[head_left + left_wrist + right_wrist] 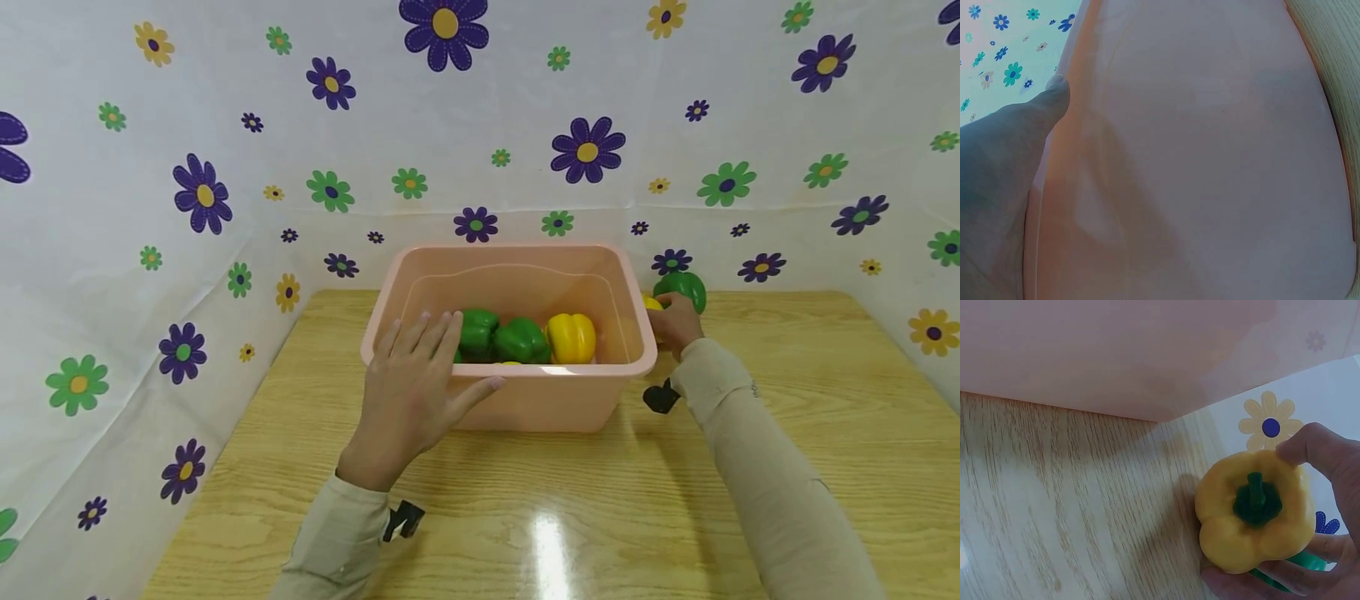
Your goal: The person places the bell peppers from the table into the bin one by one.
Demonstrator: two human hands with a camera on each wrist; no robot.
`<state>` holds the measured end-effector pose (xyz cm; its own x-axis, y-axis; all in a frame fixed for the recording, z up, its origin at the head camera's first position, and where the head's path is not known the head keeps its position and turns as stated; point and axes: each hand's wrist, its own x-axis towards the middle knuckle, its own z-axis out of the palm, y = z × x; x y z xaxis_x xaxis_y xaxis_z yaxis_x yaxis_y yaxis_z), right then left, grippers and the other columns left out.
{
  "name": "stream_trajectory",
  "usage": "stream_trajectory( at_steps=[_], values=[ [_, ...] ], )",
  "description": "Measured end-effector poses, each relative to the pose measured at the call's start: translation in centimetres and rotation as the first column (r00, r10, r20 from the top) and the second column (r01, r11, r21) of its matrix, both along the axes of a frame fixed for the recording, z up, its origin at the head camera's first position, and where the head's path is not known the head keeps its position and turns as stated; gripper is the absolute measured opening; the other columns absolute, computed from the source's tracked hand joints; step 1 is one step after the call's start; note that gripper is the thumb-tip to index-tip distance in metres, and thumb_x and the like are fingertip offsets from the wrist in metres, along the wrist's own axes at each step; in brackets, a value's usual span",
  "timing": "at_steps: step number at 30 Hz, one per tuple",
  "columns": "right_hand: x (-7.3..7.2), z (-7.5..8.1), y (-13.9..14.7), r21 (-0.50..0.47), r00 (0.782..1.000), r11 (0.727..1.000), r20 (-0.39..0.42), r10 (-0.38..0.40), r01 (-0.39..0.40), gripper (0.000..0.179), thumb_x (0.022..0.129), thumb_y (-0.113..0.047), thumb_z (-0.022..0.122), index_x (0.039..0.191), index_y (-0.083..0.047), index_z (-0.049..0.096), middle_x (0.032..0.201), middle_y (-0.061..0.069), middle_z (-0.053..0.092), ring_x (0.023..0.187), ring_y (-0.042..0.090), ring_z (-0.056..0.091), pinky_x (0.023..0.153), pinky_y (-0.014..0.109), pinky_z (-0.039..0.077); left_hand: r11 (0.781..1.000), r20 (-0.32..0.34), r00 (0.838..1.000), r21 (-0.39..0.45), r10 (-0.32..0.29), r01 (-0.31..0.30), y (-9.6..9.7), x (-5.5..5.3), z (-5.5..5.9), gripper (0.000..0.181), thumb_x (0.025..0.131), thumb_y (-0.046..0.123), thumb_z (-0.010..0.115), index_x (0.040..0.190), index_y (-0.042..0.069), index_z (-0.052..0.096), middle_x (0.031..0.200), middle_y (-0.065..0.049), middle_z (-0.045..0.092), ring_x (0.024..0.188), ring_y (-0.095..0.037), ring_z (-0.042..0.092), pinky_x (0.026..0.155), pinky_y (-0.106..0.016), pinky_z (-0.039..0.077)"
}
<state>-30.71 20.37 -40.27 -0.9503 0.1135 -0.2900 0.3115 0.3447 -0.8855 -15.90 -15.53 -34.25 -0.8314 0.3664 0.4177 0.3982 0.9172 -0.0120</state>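
A pink plastic bin (pixel 525 400) stands on the wooden table with several bell peppers inside. Two green bell peppers (pixel 522 341) and a yellow one (pixel 572 338) show plainly in it. My left hand (pixel 408 392) rests on the near rim at the left, fingers straight and the thumb along the rim. Beyond the bin's right side, my right hand (pixel 678 321) grips another yellow bell pepper (pixel 1254 512), its green stem facing the right wrist camera. Right behind that hand sits a green bell pepper (pixel 684 289), partly covered by it.
The wooden table (pixel 810 400) runs back to a white cloth (pixel 480 125) printed with flowers, which also hangs at both sides. A small black piece (pixel 405 520) sits by the left cuff and another (pixel 661 397) by the right cuff.
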Motion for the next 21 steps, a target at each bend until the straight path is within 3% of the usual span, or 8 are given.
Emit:
stream_trajectory(
  at_steps=[4, 11, 21],
  values=[
    [-0.09, -0.28, 0.05, -0.003, 1.0, 1.0, -0.005, 0.001, -0.001, 0.075, 0.099, -0.02, 0.064, 0.158, 0.004, 0.022, 0.155, 0.031, 0.033, 0.125, 0.044, 0.049, 0.099, 0.057, 0.049, 1.0, 0.007, 1.0, 0.001, 0.004, -0.004, -0.01, 0.06, 0.06, 0.093, 0.092, 0.075, 0.048, 0.153, 0.005, 0.043, 0.153, -0.014, 0.049, 0.144, -0.035, 0.041, 0.119, -0.059, 0.023],
    [-0.27, -0.66, 0.17, 0.103, 1.0, 0.995, -0.014, 0.016, -0.014, 0.074, 0.099, -0.019, 0.062, 0.156, 0.008, 0.023, 0.153, 0.033, 0.035, 0.125, 0.044, 0.044, 0.108, 0.053, 0.044, 1.0, 0.007, 1.0, -0.002, -0.003, 0.003, 0.03, 0.06, 0.01, 0.093, 0.093, 0.075, 0.048, 0.153, 0.004, 0.044, 0.152, -0.014, 0.049, 0.143, -0.036, 0.042, 0.119, -0.059, 0.023],
    [-0.22, -0.84, -0.01, 0.127, 0.999, 0.992, -0.04, 0.025, -0.02, 0.072, 0.1, -0.022, 0.062, 0.156, 0.007, 0.027, 0.149, 0.031, 0.041, 0.123, 0.043, 0.046, 0.11, 0.053, 0.042, 1.0, -0.027, 1.0, -0.004, -0.01, 0.01, -0.09, -0.01, -0.11, 0.093, 0.093, 0.076, 0.047, 0.152, 0.004, 0.046, 0.15, -0.015, 0.051, 0.141, -0.036, 0.044, 0.117, -0.059, 0.026]
  ],
)
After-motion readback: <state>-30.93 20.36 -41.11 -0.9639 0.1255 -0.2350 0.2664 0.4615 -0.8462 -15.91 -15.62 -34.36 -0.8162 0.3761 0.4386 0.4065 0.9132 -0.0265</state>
